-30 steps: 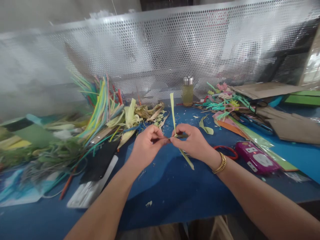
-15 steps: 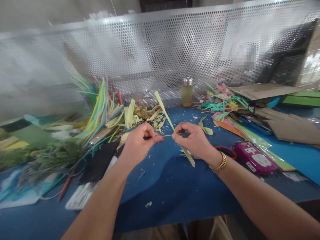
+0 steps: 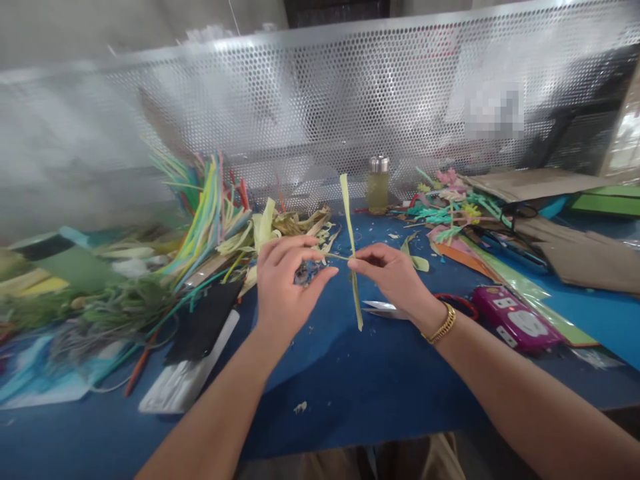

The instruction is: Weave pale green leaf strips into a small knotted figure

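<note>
A pale green leaf strip [image 3: 351, 248] stands upright above the blue counter [image 3: 350, 387], in front of a capped glass bottle [image 3: 379, 185]. The right hand [image 3: 395, 277] is pinched shut on the strip's middle. The left hand [image 3: 285, 283] reaches a thin strand [image 3: 336, 257] peeling from it; whether it grips cannot be told. Scissors [image 3: 383, 308] lie nearer than the bottle, under the right wrist.

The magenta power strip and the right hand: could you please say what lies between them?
In the head view, red-handled scissors lie on the blue table between the right hand and the magenta power strip.
</note>
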### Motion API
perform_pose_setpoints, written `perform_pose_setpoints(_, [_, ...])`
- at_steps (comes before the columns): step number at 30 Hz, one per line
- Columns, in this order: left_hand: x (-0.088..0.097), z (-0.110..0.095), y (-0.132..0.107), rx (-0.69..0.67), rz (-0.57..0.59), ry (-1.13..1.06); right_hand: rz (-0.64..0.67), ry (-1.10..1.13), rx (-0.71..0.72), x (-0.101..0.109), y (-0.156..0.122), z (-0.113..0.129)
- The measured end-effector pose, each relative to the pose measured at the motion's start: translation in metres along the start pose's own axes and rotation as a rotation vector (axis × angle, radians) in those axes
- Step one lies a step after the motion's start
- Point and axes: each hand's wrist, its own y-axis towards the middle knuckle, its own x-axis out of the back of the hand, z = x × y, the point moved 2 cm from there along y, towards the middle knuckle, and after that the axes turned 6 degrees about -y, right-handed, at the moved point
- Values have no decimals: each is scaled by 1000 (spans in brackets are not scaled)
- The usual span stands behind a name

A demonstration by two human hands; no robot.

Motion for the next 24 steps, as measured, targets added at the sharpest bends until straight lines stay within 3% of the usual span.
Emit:
perform_pose_setpoints(1, [-2,-3,-3,-41,-13,19,-20,33,-23,-1,1,-1])
perform_pose_setpoints(3, [-9,-5,-8,-61,111,-5,-23,96,-45,-3,0,-1])
perform_pose_setpoints(5, [-19,-2,-12,21,241,-46,2,120,-37,-6,-2,1])
perform_pose_setpoints(6, [-22,1,-13,78,253,-78,23,120,-26,-7,-3,3])
perform_pose_setpoints(14, [-33,15,-14,400,190,-605,91,121,14,-9,-8,5])
perform_pose_setpoints(24, [-31,22,-12,396,245,-487,90,-159,206,-4,-12,16])
